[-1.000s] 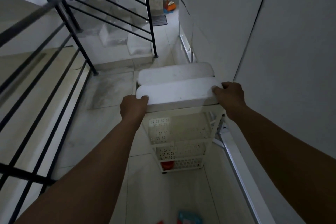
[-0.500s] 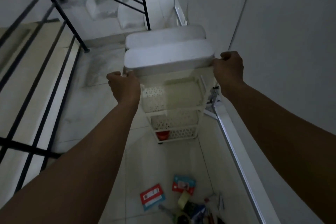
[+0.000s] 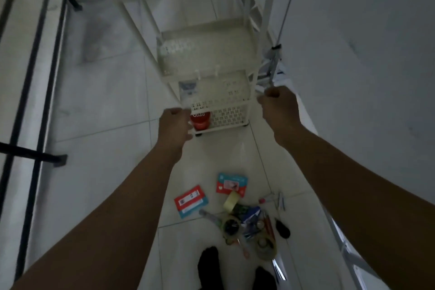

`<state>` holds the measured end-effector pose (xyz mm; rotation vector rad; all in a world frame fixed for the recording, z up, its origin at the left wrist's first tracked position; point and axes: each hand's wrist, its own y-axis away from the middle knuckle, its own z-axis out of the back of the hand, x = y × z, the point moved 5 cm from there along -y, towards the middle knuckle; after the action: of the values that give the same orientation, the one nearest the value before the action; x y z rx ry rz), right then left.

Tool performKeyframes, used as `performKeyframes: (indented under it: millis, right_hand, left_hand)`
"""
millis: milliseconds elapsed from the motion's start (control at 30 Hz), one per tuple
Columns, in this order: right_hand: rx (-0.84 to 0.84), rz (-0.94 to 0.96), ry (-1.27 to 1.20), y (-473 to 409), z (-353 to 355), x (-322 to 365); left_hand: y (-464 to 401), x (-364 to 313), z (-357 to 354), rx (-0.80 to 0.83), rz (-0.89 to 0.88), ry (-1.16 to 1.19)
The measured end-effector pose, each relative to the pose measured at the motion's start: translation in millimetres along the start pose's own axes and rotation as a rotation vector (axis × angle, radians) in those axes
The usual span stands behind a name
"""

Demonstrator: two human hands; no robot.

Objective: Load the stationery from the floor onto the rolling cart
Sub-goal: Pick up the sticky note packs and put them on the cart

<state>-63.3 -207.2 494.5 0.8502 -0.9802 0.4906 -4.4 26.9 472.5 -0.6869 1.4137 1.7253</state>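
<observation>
The white rolling cart point(image 3: 207, 59) stands on the pale tiled floor point(image 3: 101, 106), close against the grey wall point(image 3: 364, 54) on its right side, with the black stair railing point(image 3: 35, 77) well off to its left. Its perforated tiers show one above another; a red container point(image 3: 200, 120) sits on the lowest tier at the cart's near-left corner, and something bluish and blurred lies on the tier above it.

Both hands are held out in front of the cart's near edge. The left hand point(image 3: 174, 126) is curled into a loose fist just before the near-left corner of the bottom tier — whether it touches the frame cannot be told through the blur. The right hand point(image 3: 277, 107) is likewise closed in a fist beside the cart's near-right post, and nothing can be made out inside it.

The stationery point(image 3: 244, 219) lies on the floor on the near side of the cart, well apart from it: two red-and-teal packets point(image 3: 191, 200), a yellowish tape roll point(image 3: 231, 200) between them and a tangled heap of tape rolls, pens and small dark pieces — the heap is too dim to sort out
</observation>
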Motion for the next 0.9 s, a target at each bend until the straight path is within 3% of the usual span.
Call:
performKeyframes:
  millis: [267,500,700,900]
  right_hand:
    - [0.05,-0.155,0.135,-18.1,-60.8,-233.8]
    - [0.114,-0.206,0.342,-59.2,-124.8,-411.6]
    - [0.218,-0.166,0.493,-101.1,-170.6,-495.2]
    - [0.212,-0.132,0.732,-132.5,-192.2,-530.4]
  left_hand:
    - [-70.1,227.1,-12.0,0.053,0.189,-0.116]
    - [-146.2,398.6,-8.5,0.046,0.243,-0.395]
    - [-201.1,490.2,-13.6,0.037,0.164,-0.696]
    - [-229.1,539.0,-14.0,-0.036,0.043,-1.09]
